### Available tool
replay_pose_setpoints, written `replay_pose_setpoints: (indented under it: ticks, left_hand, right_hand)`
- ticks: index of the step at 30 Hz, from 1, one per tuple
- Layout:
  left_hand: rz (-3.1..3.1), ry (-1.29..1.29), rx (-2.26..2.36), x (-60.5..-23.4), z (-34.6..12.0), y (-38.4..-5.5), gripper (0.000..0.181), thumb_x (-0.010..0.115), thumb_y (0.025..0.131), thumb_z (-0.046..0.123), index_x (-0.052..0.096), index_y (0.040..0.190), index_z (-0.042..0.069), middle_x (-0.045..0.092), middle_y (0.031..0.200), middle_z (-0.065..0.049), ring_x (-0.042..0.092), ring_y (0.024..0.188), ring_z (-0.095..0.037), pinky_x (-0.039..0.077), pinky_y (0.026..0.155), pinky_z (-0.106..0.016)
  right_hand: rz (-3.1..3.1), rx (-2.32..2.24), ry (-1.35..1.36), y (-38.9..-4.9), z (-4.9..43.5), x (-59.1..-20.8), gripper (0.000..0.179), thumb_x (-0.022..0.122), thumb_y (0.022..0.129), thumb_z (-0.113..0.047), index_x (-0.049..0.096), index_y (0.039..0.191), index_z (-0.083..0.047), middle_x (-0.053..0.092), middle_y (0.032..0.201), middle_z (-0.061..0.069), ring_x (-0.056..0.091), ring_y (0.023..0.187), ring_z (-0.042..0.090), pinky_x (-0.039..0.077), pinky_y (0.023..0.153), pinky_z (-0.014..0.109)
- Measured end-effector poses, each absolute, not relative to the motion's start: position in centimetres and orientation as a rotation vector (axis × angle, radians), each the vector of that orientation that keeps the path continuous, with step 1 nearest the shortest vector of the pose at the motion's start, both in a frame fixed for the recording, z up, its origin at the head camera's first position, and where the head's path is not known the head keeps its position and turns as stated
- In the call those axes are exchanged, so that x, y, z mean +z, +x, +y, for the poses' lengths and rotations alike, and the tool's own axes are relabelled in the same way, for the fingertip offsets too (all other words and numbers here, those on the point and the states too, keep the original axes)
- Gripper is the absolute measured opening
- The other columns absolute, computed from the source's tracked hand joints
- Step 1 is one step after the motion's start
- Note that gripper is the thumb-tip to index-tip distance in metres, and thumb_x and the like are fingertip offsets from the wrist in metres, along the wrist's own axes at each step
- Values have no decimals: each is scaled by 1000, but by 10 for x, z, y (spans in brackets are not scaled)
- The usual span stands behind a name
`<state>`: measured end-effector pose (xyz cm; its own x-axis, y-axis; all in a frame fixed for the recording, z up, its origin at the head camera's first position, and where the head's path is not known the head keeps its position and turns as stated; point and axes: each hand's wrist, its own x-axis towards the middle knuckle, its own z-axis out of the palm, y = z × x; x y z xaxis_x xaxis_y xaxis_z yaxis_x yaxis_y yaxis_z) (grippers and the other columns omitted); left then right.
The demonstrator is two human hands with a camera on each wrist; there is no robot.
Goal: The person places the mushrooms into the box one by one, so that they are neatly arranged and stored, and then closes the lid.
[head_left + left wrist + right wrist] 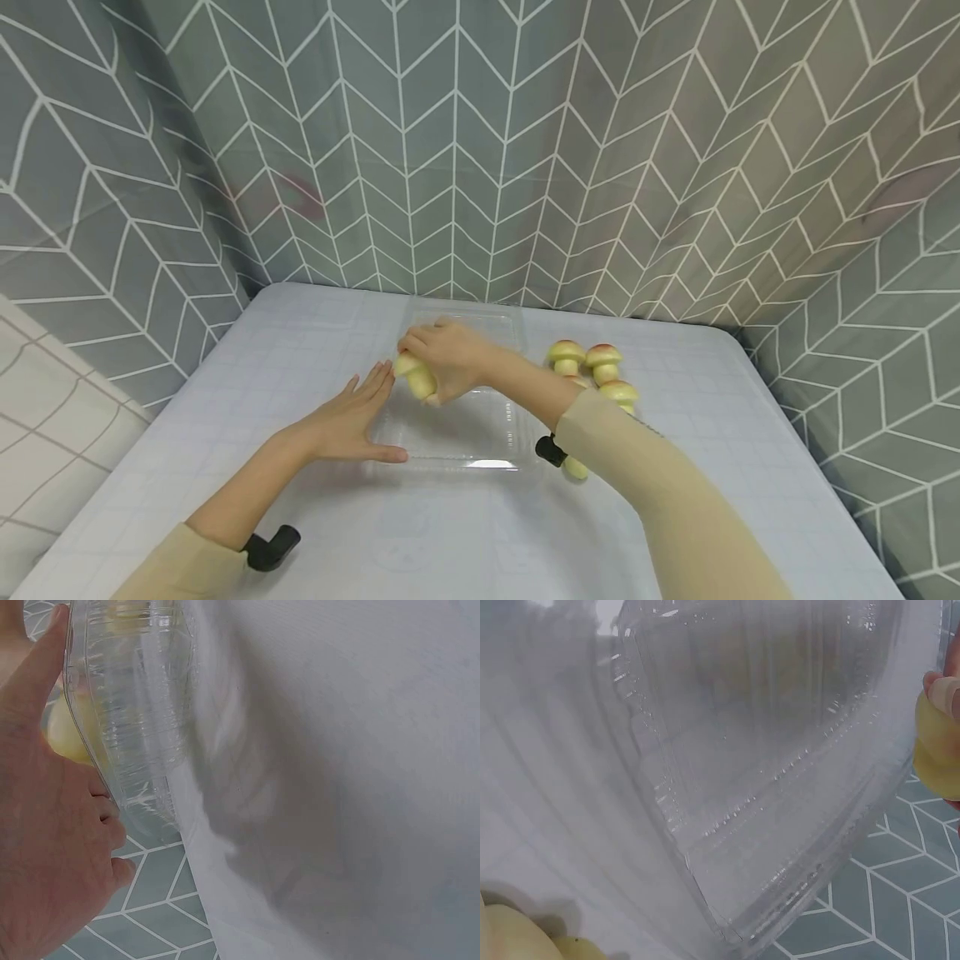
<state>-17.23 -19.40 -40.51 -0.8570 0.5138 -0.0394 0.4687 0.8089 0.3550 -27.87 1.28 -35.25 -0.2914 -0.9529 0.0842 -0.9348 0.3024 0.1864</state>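
Observation:
A clear plastic container (pixel 457 429) stands mid-table, its hinged lid or rear half (pixel 487 318) lying beyond it. My right hand (pixel 453 354) grips a pale yellow toy mushroom (pixel 417 379) over the container's left side. At the edge of the right wrist view, the fingers (pixel 945 694) press around that mushroom (pixel 936 746). Along the container's left rim rests my left hand (pixel 341 425), thumb and fingers spread. From the left wrist view, this hand (pixel 56 817) lies against the clear wall (pixel 139 697).
Several more mushrooms (pixel 566 354) with reddish caps stand right of the container, partly hidden by the right forearm. One mushroom (pixel 576 468) lies nearer the front, beneath the sleeve. A patterned grey curtain (pixel 465 167) borders the white table (pixel 420 542) at the back.

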Motion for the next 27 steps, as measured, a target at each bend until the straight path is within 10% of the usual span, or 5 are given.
replay_pose_setpoints:
  ticks: [27]
  left_hand:
    - [2846,782,509,-401,-192,-172,124,63,75,72,11,148,-14,6,155,-30,5,144,-41,9,112,-62]
  right_hand:
    - [-2434,-322,1797,-275,9,-384,66,76,72,-39,47,126,-14,50,120,-2,52,108,13,44,86,27]
